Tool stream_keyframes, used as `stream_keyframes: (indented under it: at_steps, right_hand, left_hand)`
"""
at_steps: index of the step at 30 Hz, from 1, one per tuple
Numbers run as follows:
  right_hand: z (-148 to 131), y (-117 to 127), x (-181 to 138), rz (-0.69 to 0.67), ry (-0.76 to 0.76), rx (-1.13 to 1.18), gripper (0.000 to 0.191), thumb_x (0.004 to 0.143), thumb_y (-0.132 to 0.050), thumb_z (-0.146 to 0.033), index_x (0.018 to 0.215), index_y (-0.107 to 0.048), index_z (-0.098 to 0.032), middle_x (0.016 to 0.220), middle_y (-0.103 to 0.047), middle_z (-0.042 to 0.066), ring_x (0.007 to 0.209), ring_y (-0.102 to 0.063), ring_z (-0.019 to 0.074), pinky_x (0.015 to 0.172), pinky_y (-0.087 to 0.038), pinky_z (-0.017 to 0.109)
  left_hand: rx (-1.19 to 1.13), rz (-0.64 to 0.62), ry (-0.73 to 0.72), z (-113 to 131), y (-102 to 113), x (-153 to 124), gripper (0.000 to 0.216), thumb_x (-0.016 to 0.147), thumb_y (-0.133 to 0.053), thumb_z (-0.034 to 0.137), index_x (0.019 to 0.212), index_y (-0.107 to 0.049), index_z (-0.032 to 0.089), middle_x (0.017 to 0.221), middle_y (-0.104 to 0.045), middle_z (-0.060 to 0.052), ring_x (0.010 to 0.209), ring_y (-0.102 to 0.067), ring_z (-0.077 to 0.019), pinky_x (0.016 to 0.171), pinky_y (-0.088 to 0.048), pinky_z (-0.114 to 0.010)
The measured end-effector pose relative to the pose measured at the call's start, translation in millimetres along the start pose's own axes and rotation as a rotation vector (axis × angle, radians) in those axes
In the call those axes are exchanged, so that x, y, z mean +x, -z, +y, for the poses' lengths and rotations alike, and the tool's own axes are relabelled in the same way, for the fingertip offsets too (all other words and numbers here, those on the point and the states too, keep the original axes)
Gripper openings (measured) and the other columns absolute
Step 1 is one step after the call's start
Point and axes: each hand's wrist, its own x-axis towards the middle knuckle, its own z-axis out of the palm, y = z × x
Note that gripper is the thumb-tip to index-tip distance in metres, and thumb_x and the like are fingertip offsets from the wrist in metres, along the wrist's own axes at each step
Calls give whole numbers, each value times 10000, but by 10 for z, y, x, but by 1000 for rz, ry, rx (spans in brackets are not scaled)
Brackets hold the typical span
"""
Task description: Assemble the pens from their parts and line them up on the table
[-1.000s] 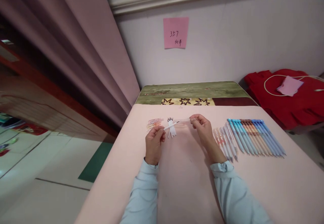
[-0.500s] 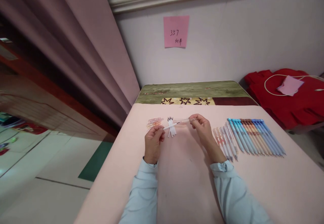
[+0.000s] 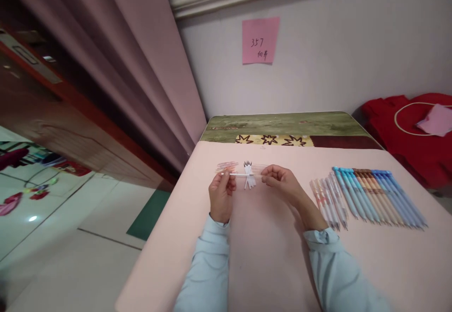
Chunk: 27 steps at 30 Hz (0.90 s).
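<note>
My left hand (image 3: 222,194) is closed, with a thin white pen refill (image 3: 241,174) pinched between thumb and fingers. The refill lies nearly level and points to the right, across a small pile of white refills (image 3: 250,181) with dark tips. Facing it, my right hand (image 3: 280,180) has its thumb and fingers drawn together. Whatever it may hold is too small or see-through to make out. Clear tubes (image 3: 259,167) lie just behind its fingertips. Left of the pile, behind my left hand, are several clear, orange-tinted pen parts (image 3: 227,165).
On the right lie clear patterned pens (image 3: 328,201) and a row of blue and brown pens (image 3: 377,196). The pale pink table cover (image 3: 261,255) runs beneath everything. A red cloth (image 3: 406,147) is beyond the right edge, a curtain (image 3: 151,44) at left.
The refill has turned from slanting to nearly level in my left hand. My right hand has come a little closer to my left. The view has shifted slightly to the left.
</note>
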Motion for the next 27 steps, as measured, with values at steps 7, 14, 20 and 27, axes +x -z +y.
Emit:
stream_keyframes:
  at_steps: [7,14,20,27]
  right_hand:
    - [128,-61,36,-109,-21,-45,393,644,-830,-456,869,-666,-179,701,-638,-2,609,-532,123,573,-367,246]
    - [194,-88,42,-77,35,-119,350,699,-794,-486,809,-672,-176,681,-638,-2,596,-525,123,550,-358,239]
    - [91,-44,32,118,126,-10,303,757,-743,-477,811,-692,-183,718,-651,9,653,-543,132,613,-403,253]
    - [111,-24,47,202,97,51,323,755,-754,-486,842,-708,-178,721,-684,33,674,-570,145,660,-438,271]
  left_hand:
    - [71,-50,-18,-16,-32,-52,273,758,-763,387,836,-661,146,684,-625,5,545,-510,-61,516,-375,-194]
    - [472,-109,-121,-29,-9,-50,273,801,-692,427,840,-692,157,635,-583,18,508,-457,-84,491,-349,-228]
    - [995,245,-431,103,360,149,78,745,-674,272,756,-652,198,746,-614,-9,679,-547,-155,694,-453,-293]
    - [1458,95,-436,52,401,157,85,713,-663,254,787,-673,213,820,-628,-53,833,-589,-228,813,-451,-358]
